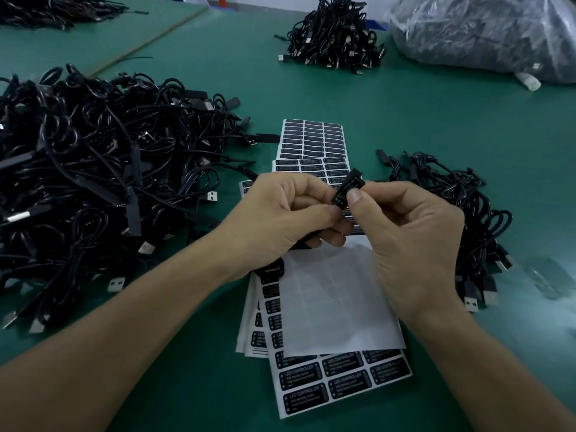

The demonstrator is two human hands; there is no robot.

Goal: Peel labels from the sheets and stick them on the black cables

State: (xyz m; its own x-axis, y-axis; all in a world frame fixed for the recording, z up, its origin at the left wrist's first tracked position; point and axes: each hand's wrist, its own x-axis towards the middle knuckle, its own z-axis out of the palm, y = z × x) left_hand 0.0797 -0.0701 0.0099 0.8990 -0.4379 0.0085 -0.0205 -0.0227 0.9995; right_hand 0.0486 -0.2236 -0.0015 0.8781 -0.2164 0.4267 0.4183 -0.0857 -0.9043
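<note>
While the left hand pinches the near end of a black cable's controller block above the label sheets, the right hand grips its far end, thumb pressing a label on; the small right pile looks finished; the large left pile probably waits.

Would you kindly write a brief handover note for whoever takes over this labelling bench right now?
Left hand and right hand both pinch one black cable block above the label sheets.
The big cable pile lies left, the smaller pile right; which is labelled cannot be told.
Done: one emptied backing sheet lies on the stack.
Left: finish this piece, then carry on; many labels remain.
</note>
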